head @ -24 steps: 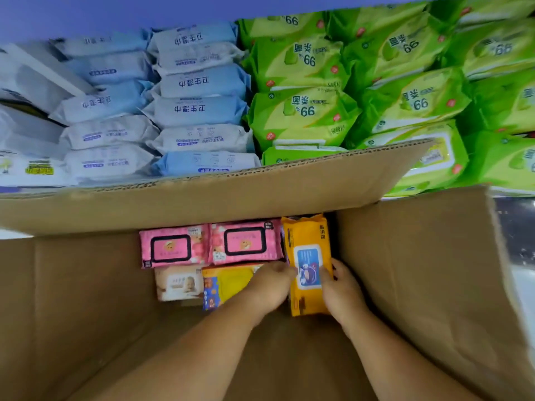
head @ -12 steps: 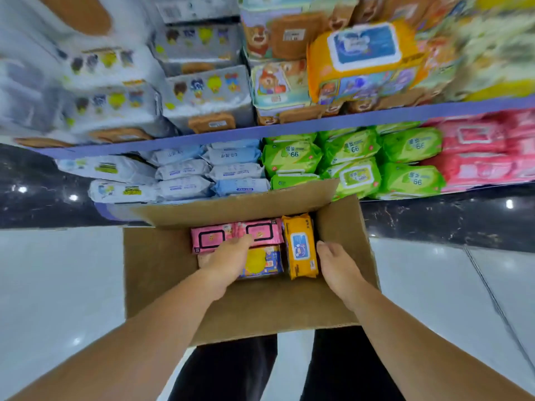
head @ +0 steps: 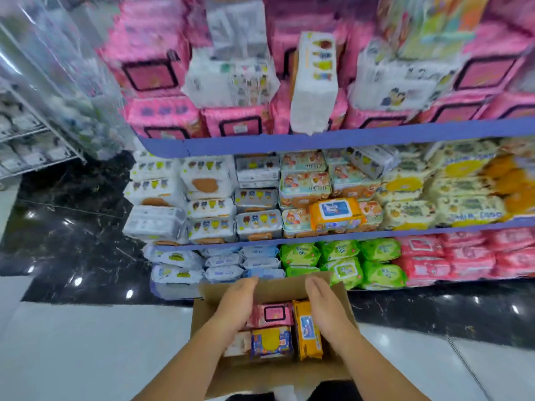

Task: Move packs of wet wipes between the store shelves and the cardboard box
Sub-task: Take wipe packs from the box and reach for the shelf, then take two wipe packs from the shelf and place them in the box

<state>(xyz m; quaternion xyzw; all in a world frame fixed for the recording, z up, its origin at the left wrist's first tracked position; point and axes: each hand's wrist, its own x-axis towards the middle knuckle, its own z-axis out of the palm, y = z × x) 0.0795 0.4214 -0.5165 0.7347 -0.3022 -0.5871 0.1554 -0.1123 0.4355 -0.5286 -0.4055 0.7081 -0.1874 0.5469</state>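
Overhead, a person's left hand (head: 236,305) and right hand (head: 325,308) hover palms inward above an open cardboard box (head: 275,371), fingers straight and gripping nothing. Inside the box lie 4 packs of wet wipes: a pink pack (head: 272,314) at the far side, an orange pack (head: 308,328) lengthwise on the right, a blue-and-yellow pack (head: 270,342) beside it, and a pale pack (head: 238,344) partly hidden by the left wrist. Beyond, blue-edged store shelves (head: 318,140) hold stacked wipes; green packs (head: 344,267) sit on the lowest shelf, just behind the box's far flap.
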